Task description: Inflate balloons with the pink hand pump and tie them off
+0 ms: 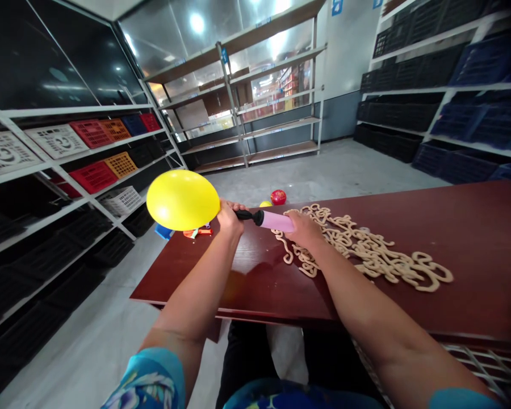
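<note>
A large inflated yellow balloon (182, 200) sits over the left end of the table, its neck at my left hand (230, 218). The fingers of that hand are closed round the balloon's neck and the black nozzle end (244, 215) of a hand pump. My right hand (304, 229) is wrapped round the pump's pink barrel (277, 221), which lies almost level between the two hands. Below and behind the balloon, a few small orange and green pieces (195, 232), perhaps flat balloons, lie on the table. The balloon's neck is mostly hidden by my fingers.
Beige curly strands (366, 250) lie in a pile on the dark red table (264, 284). A red balloon (278, 197) and part of a yellow one (265, 203) show beyond its far edge. Shelves with crates (93, 133) stand left; metal racks (276, 122) stand behind.
</note>
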